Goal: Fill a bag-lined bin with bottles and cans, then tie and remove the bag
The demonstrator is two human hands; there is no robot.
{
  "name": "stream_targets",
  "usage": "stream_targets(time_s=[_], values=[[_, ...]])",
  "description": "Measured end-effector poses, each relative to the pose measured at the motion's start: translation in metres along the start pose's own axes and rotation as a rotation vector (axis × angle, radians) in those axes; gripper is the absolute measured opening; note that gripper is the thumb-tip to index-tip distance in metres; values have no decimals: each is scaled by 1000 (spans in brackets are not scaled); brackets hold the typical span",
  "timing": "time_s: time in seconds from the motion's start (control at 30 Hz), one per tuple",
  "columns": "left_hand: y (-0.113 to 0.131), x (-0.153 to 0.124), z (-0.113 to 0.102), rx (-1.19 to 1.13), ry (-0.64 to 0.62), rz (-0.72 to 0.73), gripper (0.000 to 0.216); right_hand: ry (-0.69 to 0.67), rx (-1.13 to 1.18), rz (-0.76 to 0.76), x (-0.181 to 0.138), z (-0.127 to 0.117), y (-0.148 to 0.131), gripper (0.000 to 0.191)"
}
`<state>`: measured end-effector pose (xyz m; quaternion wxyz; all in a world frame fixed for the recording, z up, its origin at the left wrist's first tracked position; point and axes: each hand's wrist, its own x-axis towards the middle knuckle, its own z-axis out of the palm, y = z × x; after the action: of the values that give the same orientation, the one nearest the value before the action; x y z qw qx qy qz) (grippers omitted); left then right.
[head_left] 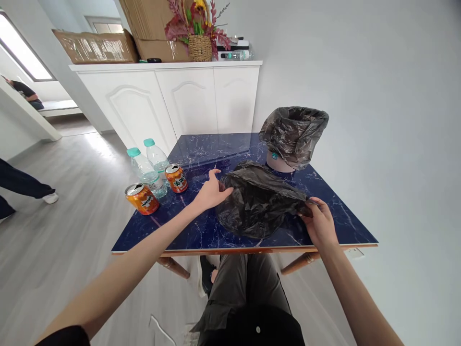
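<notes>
A crumpled black plastic bag point(257, 202) lies on the blue marble-patterned table point(201, 230). My left hand point(212, 191) pinches the bag's left edge between thumb and fingers. My right hand point(320, 223) grips the bag's right edge with closed fingers. Behind the bag stands a small bin point(281, 162) lined with another black bag point(293, 132).
Two orange drink cans point(142, 198) point(176, 178) and two clear water bottles point(146, 170) point(156, 154) stand at the table's left side. A white cabinet point(169, 96) with cardboard boxes and a flower basket point(200, 45) is behind. Another person's leg and shoe point(32, 187) are at far left.
</notes>
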<state>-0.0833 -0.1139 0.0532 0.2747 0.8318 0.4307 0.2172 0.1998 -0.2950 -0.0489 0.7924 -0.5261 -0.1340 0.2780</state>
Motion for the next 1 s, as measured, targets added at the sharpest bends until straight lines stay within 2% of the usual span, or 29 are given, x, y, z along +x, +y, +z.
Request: stream_targets(time_s=[0.07, 0.17, 0.27, 0.33, 0.4, 0.47, 0.57, 0.67, 0.73, 0.8, 0.83, 0.87, 0.9, 0.93, 1.0], values=[[7, 6, -12, -28, -21, -7, 58, -50, -25, 37, -3, -2, -18, 57], [24, -1, -41, -118, 85, 85, 43, -82, -39, -38, -12, -3, -55, 55], [43, -28, -72, -247, 235, 188, 38, -92, -58, -187, -34, -2, -94, 47], [47, -52, -88, -235, 321, 209, 34, -131, -132, -237, -57, -3, -111, 41], [42, -78, -100, -154, 351, 214, 28, -218, -289, -231, -81, -7, -118, 40], [29, -100, -108, -52, 260, 207, 24, -429, -490, -187, -102, -13, -116, 39], [1, -121, -116, 51, 30, 160, 26, -829, -801, -143, -126, -20, -103, 25], [-22, -129, -121, 160, -59, 123, 30, -1056, -1007, -155, -144, -22, -96, 26], [-32, -129, -124, 262, -94, 133, 31, -1233, -983, -95, -153, -21, -103, 32], [-39, -127, -126, 366, -116, 150, 32, -1433, -826, 9, -155, -17, -117, 40], [-41, -126, -127, 412, -124, 157, 32, -1484, -736, 44, -152, -14, -124, 40], [-42, -124, -128, 453, -124, 161, 33, -1477, -670, 45, -146, -9, -130, 36], [-42, -123, -128, 489, -118, 164, 33, -1413, -640, 4, -136, -2, -133, 31], [-40, -121, -127, 520, -110, 172, 34, -1292, -648, -70, -122, 8, -133, 29], [-33, -118, -126, 578, -69, 196, 35, -1013, -743, -334, -87, 31, -121, 31]])
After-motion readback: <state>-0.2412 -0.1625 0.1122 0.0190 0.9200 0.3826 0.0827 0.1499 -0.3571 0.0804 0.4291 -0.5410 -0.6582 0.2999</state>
